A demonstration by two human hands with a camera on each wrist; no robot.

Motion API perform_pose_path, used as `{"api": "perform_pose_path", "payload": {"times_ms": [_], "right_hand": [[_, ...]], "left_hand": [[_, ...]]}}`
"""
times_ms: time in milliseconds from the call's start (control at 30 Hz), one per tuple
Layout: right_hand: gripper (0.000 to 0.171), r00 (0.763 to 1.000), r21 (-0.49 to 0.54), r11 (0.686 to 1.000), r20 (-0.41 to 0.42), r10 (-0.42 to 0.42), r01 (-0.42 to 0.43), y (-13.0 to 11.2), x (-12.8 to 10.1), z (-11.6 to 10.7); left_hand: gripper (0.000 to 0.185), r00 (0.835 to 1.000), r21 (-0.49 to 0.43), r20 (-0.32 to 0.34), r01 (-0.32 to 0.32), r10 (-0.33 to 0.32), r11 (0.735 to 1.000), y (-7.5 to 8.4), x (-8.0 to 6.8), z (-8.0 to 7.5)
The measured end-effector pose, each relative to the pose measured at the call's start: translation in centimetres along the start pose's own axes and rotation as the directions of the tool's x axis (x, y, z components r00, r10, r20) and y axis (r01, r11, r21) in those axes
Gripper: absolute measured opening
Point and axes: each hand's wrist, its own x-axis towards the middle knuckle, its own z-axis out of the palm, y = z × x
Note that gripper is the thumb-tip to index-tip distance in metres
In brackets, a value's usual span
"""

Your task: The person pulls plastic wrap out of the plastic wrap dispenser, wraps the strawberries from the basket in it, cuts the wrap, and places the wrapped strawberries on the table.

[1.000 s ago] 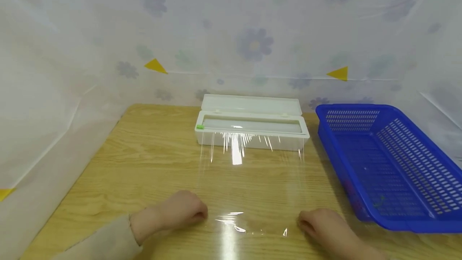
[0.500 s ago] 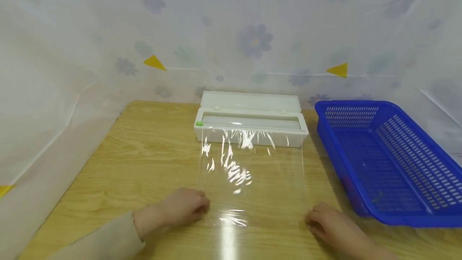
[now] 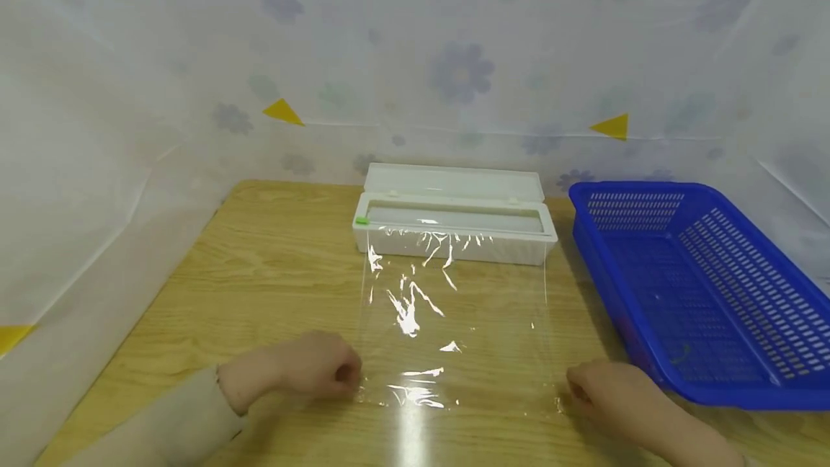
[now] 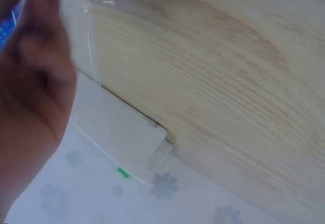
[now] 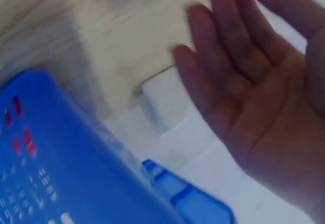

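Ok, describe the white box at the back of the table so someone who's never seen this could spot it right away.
Start at the wooden table and look to its far edge, against the flowered curtain. The long white box sits there, just left of the blue basket. Its lid is flipped open, it has a small green tab at its left end, and clear film runs from it toward the hands.

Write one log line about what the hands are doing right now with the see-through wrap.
left hand: pinches cling film corner | right hand: open, at other corner | film runs from white dispenser | blue basket beside
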Motion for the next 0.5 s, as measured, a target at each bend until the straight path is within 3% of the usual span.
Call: {"api": "perform_pose_path", "payload": {"times_ms": [100, 167, 267, 500], "right_hand": [[0.023, 0.99, -0.032, 0.995, -0.094, -0.102, 0.099, -0.8, 1.4, 0.2], [0.027, 0.978, -0.042, 0.985, -0.12, -0.172, 0.168, -1.3, 1.9, 0.6], [0.032, 0.98, -0.012, 0.983, -0.079, -0.181, 0.181, -1.7, 2.1, 1.1], [0.027, 0.989, 0.03, 0.989, -0.039, -0.144, 0.145, -1.3, 1.7, 1.4]], "left_hand": [[0.009, 0.989, 0.108, -0.146, -0.015, 0.031, 0.994, -0.2, 0.9, -0.1], [0.006, 0.979, 0.181, -0.193, -0.024, 0.06, 0.983, -0.5, 1.4, 0.3], [0.011, 0.986, 0.205, -0.156, -0.031, 0.064, 0.978, -0.9, 1.8, 1.2], [0.023, 0.995, 0.137, -0.097, -0.012, 0.025, 0.991, -1.4, 1.6, 1.9]]}}
